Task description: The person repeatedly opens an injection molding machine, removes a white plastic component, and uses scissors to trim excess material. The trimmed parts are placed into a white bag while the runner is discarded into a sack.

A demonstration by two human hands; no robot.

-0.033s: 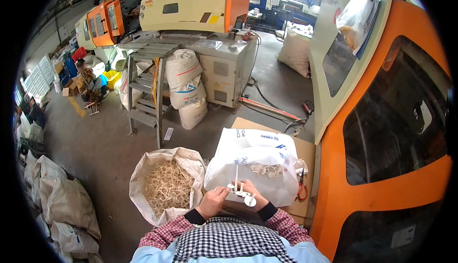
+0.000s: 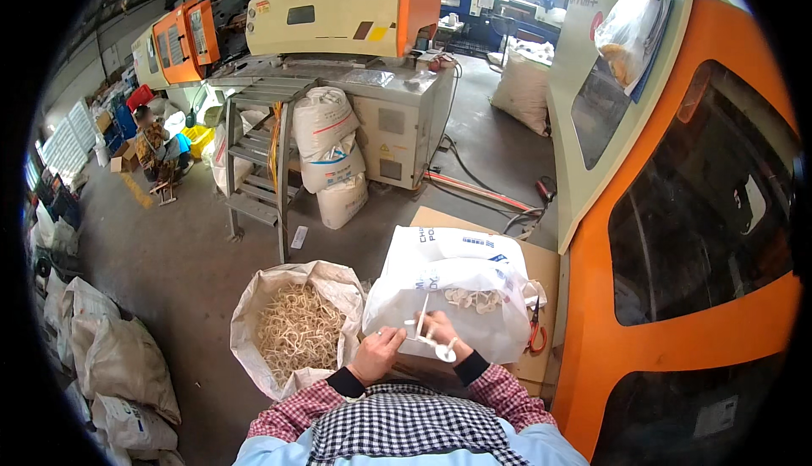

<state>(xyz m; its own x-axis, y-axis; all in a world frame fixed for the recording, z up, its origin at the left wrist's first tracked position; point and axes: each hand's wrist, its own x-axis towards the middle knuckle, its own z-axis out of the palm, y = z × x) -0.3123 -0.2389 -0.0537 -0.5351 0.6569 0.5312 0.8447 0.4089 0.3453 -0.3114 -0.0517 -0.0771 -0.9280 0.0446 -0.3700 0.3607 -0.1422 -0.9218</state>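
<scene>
Over the near edge of a white plastic sack, my two hands hold a white moulded plastic piece (image 2: 420, 318) with a long thin stem and small round discs. The fingers of my left hand (image 2: 378, 356) are pinched at its left end. My right hand (image 2: 441, 331) is closed round the piece from behind and the right; its fingertips are partly hidden. One disc sticks out by my right wrist. Beyond my hands, several pale flat plastic pieces (image 2: 474, 300) lie in the open mouth of the white sack (image 2: 440, 254).
Left of my hands stands a woven sack (image 2: 245, 331) full of curly beige plastic scraps (image 2: 300, 331). Red-handled scissors (image 2: 536, 335) lie at the right on cardboard. An orange machine (image 2: 584, 314) borders the right side. Metal steps (image 2: 254, 170) and stacked sacks (image 2: 330, 145) stand ahead; a person sits far left.
The white plastic piece has turned in my hands, so its discs show more edge-on and its stem leans a little right. My right hand has shifted slightly up; my left hand barely moved.
</scene>
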